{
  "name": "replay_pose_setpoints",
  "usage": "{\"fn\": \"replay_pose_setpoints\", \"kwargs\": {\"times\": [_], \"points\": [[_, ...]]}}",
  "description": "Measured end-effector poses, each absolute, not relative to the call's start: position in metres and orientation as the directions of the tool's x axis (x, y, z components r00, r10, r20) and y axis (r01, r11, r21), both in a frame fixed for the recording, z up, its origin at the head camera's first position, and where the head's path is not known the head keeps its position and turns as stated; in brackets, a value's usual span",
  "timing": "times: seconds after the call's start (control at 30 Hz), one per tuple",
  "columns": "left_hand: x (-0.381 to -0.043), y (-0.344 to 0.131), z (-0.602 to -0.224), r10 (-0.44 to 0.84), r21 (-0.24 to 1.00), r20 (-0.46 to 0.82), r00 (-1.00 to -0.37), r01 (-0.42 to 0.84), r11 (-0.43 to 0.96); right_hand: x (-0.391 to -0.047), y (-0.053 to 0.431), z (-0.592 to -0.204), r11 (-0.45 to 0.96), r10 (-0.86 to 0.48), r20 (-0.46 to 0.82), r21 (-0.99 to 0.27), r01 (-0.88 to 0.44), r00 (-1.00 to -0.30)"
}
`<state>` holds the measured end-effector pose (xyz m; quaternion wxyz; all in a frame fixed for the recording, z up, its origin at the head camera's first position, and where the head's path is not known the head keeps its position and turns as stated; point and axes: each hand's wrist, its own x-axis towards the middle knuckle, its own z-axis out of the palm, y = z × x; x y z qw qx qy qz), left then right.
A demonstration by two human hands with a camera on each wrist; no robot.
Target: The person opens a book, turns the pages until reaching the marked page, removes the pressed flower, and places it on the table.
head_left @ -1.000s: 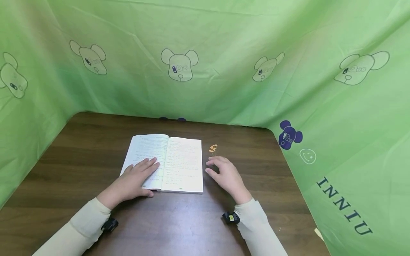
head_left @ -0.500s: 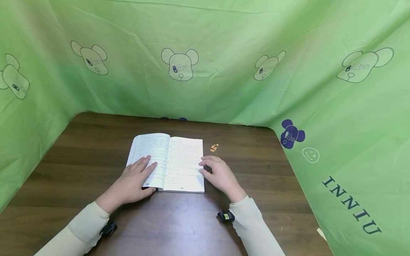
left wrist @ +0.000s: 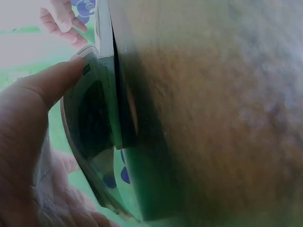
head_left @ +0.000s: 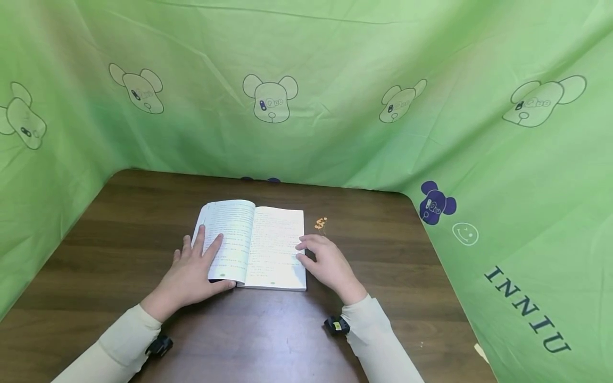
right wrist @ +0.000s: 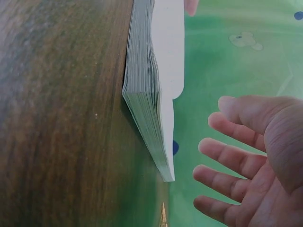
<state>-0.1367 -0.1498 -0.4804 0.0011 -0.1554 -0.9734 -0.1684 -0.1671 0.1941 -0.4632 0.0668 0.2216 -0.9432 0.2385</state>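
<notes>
An open book (head_left: 275,244) with printed pages lies on the wooden table. My left hand (head_left: 189,276) rests over its left page, fingers spread and straight, thumb along the bottom edge near the fold. In the left wrist view the left thumb (left wrist: 57,80) touches the arched pages (left wrist: 87,109), which bow up off the table. My right hand (head_left: 330,263) hovers at the right edge of the book, fingers loosely bent. The right wrist view shows that hand (right wrist: 251,161) holding nothing, apart from the thick page block (right wrist: 144,90).
A small orange sprig (head_left: 321,223) lies right of the book, just beyond my right hand. Green printed cloth (head_left: 345,143) hangs around the back and sides of the brown table (head_left: 143,213). A pale scrap (head_left: 480,352) shows at the table's right edge.
My right hand has moved left to the book's right edge. My left hand has slid left across the left page, its fingers spreading wider. The left page now bows up more.
</notes>
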Motion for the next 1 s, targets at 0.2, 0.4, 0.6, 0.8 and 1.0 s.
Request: {"fn": "replay_pose_setpoints", "kwargs": {"times": [0.2,0.4,0.6,0.8,1.0], "points": [[-0.136,-0.149,-0.48,0.245,0.347,0.027,-0.969,0.239,0.907,-0.166,0.196,-0.463,0.777,-0.396,0.243,-0.426,-0.464,-0.886],[-0.133,-0.146,-0.48,0.232,0.382,0.017,-0.973,0.22,0.897,-0.165,0.197,-0.463,0.783,-0.397,0.224,-0.422,-0.456,-0.89],[-0.13,-0.144,-0.481,0.208,0.492,-0.019,-0.978,0.172,0.853,-0.165,0.198,-0.463,0.781,-0.396,0.226,-0.426,-0.456,-0.89],[-0.127,-0.142,-0.476,0.195,0.56,-0.026,-0.98,0.147,0.815,-0.165,0.199,-0.462,0.785,-0.398,0.233,-0.415,-0.461,-0.887],[-0.128,-0.138,-0.458,0.132,0.65,-0.018,-0.991,0.088,0.755,-0.164,0.199,-0.457,0.768,-0.402,0.263,-0.425,-0.479,-0.877]]}}
